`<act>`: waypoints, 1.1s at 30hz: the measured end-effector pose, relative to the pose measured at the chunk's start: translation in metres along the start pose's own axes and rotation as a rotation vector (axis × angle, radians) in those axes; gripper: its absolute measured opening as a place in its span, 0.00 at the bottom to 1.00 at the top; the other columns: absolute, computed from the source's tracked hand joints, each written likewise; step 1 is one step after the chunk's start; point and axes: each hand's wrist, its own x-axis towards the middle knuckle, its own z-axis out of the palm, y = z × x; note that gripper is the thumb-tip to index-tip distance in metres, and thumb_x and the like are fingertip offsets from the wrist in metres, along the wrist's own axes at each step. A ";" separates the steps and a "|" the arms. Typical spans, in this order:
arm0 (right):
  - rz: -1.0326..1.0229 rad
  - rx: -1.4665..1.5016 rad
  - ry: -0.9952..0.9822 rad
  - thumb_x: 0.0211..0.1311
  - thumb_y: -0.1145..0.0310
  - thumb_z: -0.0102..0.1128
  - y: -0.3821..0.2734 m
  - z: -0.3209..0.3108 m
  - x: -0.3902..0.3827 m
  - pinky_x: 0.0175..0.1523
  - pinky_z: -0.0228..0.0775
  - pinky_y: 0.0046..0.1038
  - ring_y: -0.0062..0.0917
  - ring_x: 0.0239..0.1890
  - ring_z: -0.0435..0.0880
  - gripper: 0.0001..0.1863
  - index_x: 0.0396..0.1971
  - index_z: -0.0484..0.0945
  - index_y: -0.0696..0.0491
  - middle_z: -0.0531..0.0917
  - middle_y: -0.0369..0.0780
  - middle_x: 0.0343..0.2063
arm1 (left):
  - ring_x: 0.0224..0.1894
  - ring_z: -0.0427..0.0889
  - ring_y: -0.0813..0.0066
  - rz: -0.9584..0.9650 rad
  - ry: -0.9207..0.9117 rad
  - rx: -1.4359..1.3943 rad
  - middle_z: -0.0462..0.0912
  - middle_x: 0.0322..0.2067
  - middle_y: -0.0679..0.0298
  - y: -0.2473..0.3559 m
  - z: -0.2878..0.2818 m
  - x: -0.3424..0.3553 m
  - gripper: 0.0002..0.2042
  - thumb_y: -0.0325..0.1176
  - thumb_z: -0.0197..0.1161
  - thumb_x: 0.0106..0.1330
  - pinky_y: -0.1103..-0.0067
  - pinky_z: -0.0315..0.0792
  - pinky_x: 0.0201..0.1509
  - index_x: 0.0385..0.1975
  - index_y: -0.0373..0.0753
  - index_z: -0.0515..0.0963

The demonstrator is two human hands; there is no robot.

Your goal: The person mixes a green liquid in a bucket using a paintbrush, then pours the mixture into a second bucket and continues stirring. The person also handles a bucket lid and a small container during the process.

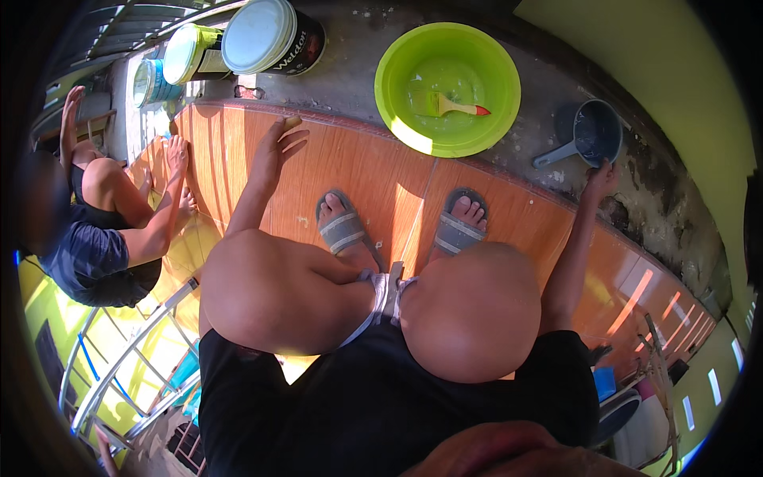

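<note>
My left hand [280, 147] holds a small tan piece [291, 122] between thumb and finger near the reddish edge of the orange wood-look tiles [302, 187], other fingers curled loosely. At the right, my right hand [602, 176] grips the rim of a grey-blue plastic dipper [594, 131], whose handle points left. Between my hands, on the grey concrete strip, sits a lime green basin [447, 56] with a paintbrush [457, 106] lying inside it, its wooden handle tipped red. My bare knees are bent above the tiles, with grey sandals [455, 237] beyond them.
Lidded paint pails [254, 40] line the concrete at the upper left. A co-worker [95, 250] crouches at the left, one hand [176, 151] low by the tile edge. A metal frame [127, 342] stands lower left, plastic items [606, 381] lower right, and a green wall [652, 71] right.
</note>
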 end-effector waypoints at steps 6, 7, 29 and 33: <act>0.072 -0.015 -0.110 0.72 0.61 0.54 0.004 -0.019 0.007 0.20 0.55 0.21 0.14 0.14 0.60 0.18 0.52 0.73 0.59 0.67 0.31 0.17 | 0.51 0.81 0.69 -0.090 0.182 0.163 0.80 0.47 0.58 -0.027 -0.034 -0.015 0.18 0.43 0.59 0.73 0.72 0.77 0.57 0.49 0.33 0.78; 0.173 0.000 -0.087 0.73 0.60 0.54 0.004 -0.023 0.007 0.20 0.55 0.21 0.14 0.14 0.60 0.18 0.52 0.74 0.59 0.66 0.30 0.17 | 0.52 0.81 0.69 -0.119 0.209 0.129 0.78 0.51 0.58 -0.031 -0.039 -0.012 0.20 0.41 0.59 0.73 0.71 0.79 0.56 0.55 0.32 0.74; -0.206 -0.584 -0.677 0.73 0.61 0.52 -0.390 0.119 -0.172 0.21 0.58 0.17 0.12 0.22 0.67 0.19 0.55 0.74 0.57 0.67 0.30 0.22 | 0.53 0.74 0.57 0.134 0.556 -1.293 0.70 0.57 0.55 0.109 -0.268 0.259 0.22 0.37 0.58 0.68 0.46 0.70 0.60 0.59 0.38 0.65; 0.190 -0.640 -1.331 0.72 0.64 0.52 -0.396 0.245 -0.219 0.27 0.70 0.20 0.17 0.25 0.76 0.16 0.52 0.73 0.60 0.75 0.35 0.27 | 0.60 0.70 0.56 0.340 0.549 -1.330 0.70 0.58 0.55 0.096 -0.265 0.246 0.23 0.37 0.51 0.73 0.45 0.68 0.62 0.66 0.42 0.61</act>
